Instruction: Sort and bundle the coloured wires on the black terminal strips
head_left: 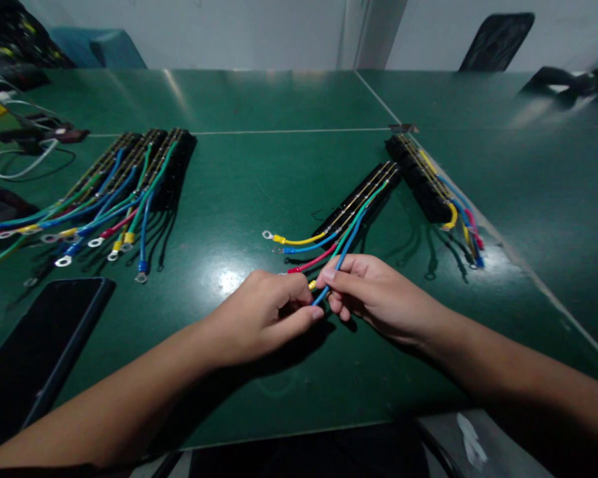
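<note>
Our left hand (pixel 274 309) and right hand (pixel 366 289) both pinch a blue wire (pixel 347 244); every strip (pixel 356 199) in view already carries wires; what remains, we cannot tell

There are five black terminal strips on the worktop (pixel 229 186): three left strips (pixel 177 172) grouped together, one middle strip (pixel 356 197) and one right strip (pixel 418 179). The middle strip carries five wires: one yellow wire (pixel 303 241), one red wire (pixel 313 259), one green wire (pixel 346 235) and two blue wires (pixel 309 249). Two ring lugs (pixel 268 235) show on its free ends. Wires on the left group and the right strip overlap too much to count. Two hands are present, one left hand (pixel 266 312) and one right hand (pixel 369 285), plus one phone (pixel 44 358) and one black chair back (pixel 498 41).
</note>
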Demonstrator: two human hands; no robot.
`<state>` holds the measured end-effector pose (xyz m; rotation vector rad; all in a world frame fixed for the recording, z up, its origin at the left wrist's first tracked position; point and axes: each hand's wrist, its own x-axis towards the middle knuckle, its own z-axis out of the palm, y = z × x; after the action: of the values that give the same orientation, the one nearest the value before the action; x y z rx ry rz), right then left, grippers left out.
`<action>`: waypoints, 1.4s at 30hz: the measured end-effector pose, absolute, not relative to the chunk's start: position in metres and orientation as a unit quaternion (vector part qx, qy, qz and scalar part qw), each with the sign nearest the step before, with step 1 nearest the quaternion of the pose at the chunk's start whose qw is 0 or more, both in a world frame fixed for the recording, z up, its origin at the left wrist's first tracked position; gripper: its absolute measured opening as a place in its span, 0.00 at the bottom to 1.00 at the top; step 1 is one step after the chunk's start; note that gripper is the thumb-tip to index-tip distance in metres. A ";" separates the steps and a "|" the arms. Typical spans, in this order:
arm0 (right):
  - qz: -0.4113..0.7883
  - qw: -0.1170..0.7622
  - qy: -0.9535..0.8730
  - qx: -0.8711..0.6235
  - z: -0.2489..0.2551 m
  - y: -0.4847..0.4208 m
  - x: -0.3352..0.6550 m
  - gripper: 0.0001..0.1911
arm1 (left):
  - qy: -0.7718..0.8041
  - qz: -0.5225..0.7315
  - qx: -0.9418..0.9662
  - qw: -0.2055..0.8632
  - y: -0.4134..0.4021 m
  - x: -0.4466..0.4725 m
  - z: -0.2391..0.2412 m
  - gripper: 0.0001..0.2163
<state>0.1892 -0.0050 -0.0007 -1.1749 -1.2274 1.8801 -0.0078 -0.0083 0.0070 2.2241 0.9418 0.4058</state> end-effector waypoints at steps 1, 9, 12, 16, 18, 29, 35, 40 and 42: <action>0.708 0.297 -0.464 -0.442 -0.001 -0.005 0.189 0.10 | 0.363 0.159 0.852 0.343 -0.008 -0.008 0.007 0.09; 0.708 0.298 -0.465 -0.440 0.002 -0.005 0.188 0.10 | 0.354 0.135 0.864 0.331 -0.008 -0.008 0.008 0.10; 0.710 0.298 -0.466 -0.437 0.002 -0.005 0.188 0.11 | 0.359 0.147 0.857 0.341 -0.007 -0.008 0.008 0.10; 0.709 0.298 -0.467 -0.437 0.002 -0.005 0.188 0.11 | 0.365 0.164 0.843 0.360 -0.007 -0.007 0.007 0.09; 0.707 0.298 -0.469 -0.438 0.001 -0.006 0.188 0.11 | 0.368 0.160 0.844 0.355 -0.007 -0.008 0.007 0.09; 0.705 0.293 -0.473 -0.439 0.001 -0.005 0.188 0.09 | 0.362 0.163 0.840 0.369 -0.006 -0.008 0.009 0.09; 0.705 0.291 -0.482 -0.431 0.000 -0.005 0.189 0.10 | 0.366 0.147 0.846 0.360 -0.007 -0.009 0.009 0.10; 0.702 0.287 -0.487 -0.433 -0.001 -0.005 0.189 0.10 | 0.363 0.146 0.842 0.372 -0.006 -0.009 0.008 0.10; 0.702 0.285 -0.486 -0.435 -0.001 -0.005 0.189 0.10 | 0.362 0.158 0.838 0.377 -0.006 -0.008 0.008 0.10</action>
<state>0.1893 -0.0051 -0.0005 -1.1637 -1.3005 1.8769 -0.0084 -0.0060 0.0078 2.1419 0.9257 0.4044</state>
